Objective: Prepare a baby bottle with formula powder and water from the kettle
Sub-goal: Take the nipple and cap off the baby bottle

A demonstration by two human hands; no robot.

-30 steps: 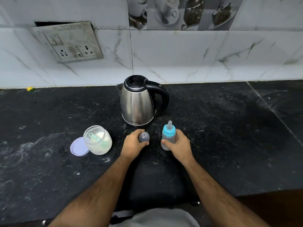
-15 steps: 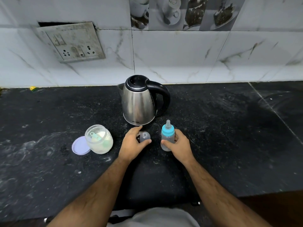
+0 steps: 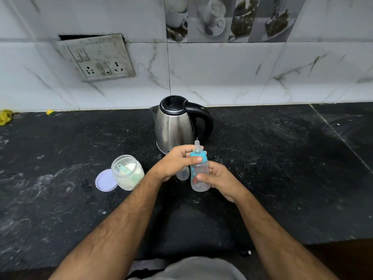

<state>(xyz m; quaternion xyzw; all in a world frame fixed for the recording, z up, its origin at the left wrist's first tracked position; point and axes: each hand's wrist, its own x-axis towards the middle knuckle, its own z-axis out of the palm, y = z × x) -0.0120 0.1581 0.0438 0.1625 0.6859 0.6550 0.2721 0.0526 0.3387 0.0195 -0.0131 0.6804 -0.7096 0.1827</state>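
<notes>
My right hand [image 3: 222,179] holds the clear baby bottle [image 3: 201,169] by its body, lifted off the black counter [image 3: 282,178]. The fingers and thumb of my left hand [image 3: 172,162] grip the bottle's blue collar [image 3: 203,155], with the teat sticking up above it. The bottle's clear dome cap [image 3: 182,174] stands on the counter just below my left hand. Behind my hands stands the steel kettle [image 3: 174,126], lid closed, black handle to the right. To the left the open formula jar [image 3: 129,172] shows white powder and a teal scoop inside.
The jar's lilac lid [image 3: 105,181] lies flat against the jar's left side. A socket panel [image 3: 96,57] hangs on the tiled wall. Yellow scraps [image 3: 5,117] lie at the far left by the wall. The counter's front edge runs close to my body.
My left hand let go of the dome cap on the counter and moved right onto the bottle's collar. My right hand lifted the bottle off the counter.
</notes>
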